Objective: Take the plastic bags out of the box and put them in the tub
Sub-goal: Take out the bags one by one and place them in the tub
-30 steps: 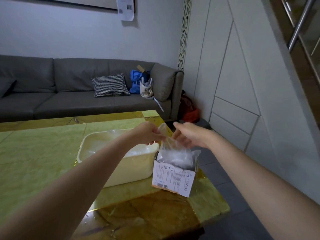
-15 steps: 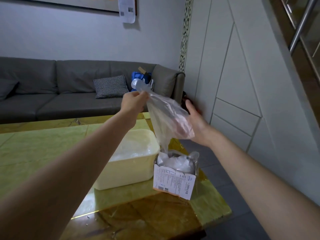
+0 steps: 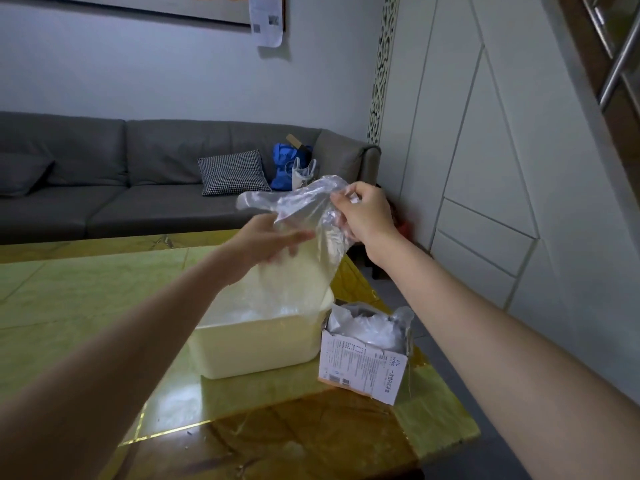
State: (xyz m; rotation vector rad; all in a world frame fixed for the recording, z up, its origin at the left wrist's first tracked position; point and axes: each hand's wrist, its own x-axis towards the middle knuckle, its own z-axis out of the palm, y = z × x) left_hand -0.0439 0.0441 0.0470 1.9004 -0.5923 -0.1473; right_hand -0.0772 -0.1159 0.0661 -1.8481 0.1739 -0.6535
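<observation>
Sofa (image 3: 104,188): grey, along the far wall, well beyond both hands.
Table (image 3: 69,296): green-gold glossy top, beneath both arms.
Left hand (image 3: 266,242): raised over the tub; fingers spread loosely against the near face of the bag, partly seen through the film; whether they pinch it cannot be told.
Cushion (image 3: 232,172): checked, on the sofa seat, above and behind the left fingers.
Tub (image 3: 256,348): cream plastic, on the table directly below the left fingers; clear film already lies inside.
Plastic bag (image 3: 298,216): clear, held in the air between the two hands, its lower end hanging into the tub and veiling the tub's far rim.
Blue bag (image 3: 285,164): on the sofa, behind the plastic bag's top edge.
Right hand (image 3: 363,216): fingers closed, pinching the bag's upper right corner.
Box (image 3: 363,362): white printed carton, open top, below the right fingers, just beside the tub; crumpled clear bags fill it.
Wall panels (image 3: 502,168): white, right of the right hand.
</observation>
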